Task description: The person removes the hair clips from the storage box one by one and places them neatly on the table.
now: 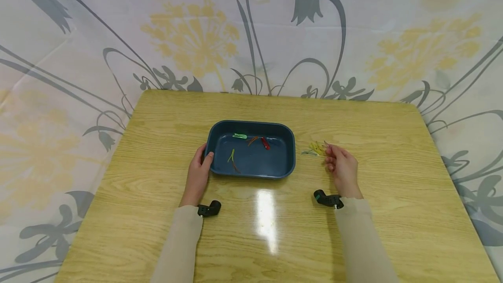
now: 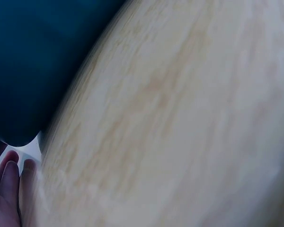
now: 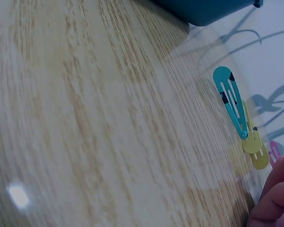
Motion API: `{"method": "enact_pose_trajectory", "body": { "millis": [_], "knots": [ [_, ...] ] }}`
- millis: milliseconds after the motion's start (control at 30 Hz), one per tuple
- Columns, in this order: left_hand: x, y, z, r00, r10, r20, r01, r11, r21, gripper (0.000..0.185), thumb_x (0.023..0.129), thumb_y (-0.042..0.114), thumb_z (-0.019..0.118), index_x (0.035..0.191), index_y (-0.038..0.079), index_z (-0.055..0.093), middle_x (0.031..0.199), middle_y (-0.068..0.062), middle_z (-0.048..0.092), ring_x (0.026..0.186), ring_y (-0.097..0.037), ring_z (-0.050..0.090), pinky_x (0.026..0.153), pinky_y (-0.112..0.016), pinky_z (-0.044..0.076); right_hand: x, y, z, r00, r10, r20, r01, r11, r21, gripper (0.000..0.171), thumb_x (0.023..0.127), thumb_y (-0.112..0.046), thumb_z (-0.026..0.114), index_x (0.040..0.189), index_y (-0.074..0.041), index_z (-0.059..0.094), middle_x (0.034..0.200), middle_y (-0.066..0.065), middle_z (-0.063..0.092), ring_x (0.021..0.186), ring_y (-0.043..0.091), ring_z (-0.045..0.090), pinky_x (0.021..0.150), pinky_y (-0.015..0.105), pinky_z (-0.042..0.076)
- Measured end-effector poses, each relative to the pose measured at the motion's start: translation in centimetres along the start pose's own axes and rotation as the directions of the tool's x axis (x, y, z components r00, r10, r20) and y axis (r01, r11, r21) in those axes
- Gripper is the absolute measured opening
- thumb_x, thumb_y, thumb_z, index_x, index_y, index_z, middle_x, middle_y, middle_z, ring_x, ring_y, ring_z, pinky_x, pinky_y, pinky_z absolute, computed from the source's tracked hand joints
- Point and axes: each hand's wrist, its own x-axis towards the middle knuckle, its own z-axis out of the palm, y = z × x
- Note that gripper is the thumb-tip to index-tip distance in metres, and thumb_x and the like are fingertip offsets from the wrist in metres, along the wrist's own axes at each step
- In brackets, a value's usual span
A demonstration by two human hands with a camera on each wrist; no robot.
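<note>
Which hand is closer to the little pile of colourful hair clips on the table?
The right hand: its fingertips reach the pile of colourful hair clips on the wooden table. The left hand holds the dark blue plastic tray's far side.
</note>
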Motion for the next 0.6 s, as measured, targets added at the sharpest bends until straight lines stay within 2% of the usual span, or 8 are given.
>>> {"method": "enact_pose_trajectory", "body": {
  "millis": [267,400,600],
  "knots": [
    [-1.2,2.9,-0.1,1.0,-0.012,0.013,0.012,1.0,-0.012,0.047,0.098,0.03,0.044,0.141,0.013,0.035,0.144,-0.007,0.037,0.132,-0.02,0.035,0.109,-0.039,0.028,0.3,0.2,0.1,1.0,-0.001,-0.031,-0.001,0.999,-0.049,0.032,0.096,-0.018,0.048,0.124,-0.002,0.049,0.073,-0.002,0.055,0.052,0.005,0.049,0.04,0.016,0.037],
    [-1.4,3.3,0.0,1.0,-0.012,0.006,0.012,1.0,0.004,0.047,0.098,0.029,0.043,0.141,0.013,0.035,0.144,-0.007,0.037,0.132,-0.02,0.036,0.109,-0.038,0.029,0.4,0.2,0.1,0.999,0.001,-0.045,-0.003,0.998,-0.064,0.034,0.096,-0.019,0.048,0.126,-0.003,0.05,0.071,-0.002,0.054,0.05,0.005,0.047,0.04,0.016,0.037],
    [-1.4,3.3,0.0,1.0,-0.005,0.001,0.005,1.0,0.013,0.046,0.098,0.029,0.044,0.14,0.013,0.037,0.142,-0.008,0.039,0.13,-0.02,0.037,0.108,-0.038,0.03,0.5,0.3,0.1,0.998,0.017,-0.062,-0.021,0.998,-0.063,0.033,0.095,-0.019,0.05,0.124,-0.003,0.053,0.074,-0.002,0.058,0.054,0.005,0.055,0.041,0.016,0.039]
  ]
}}
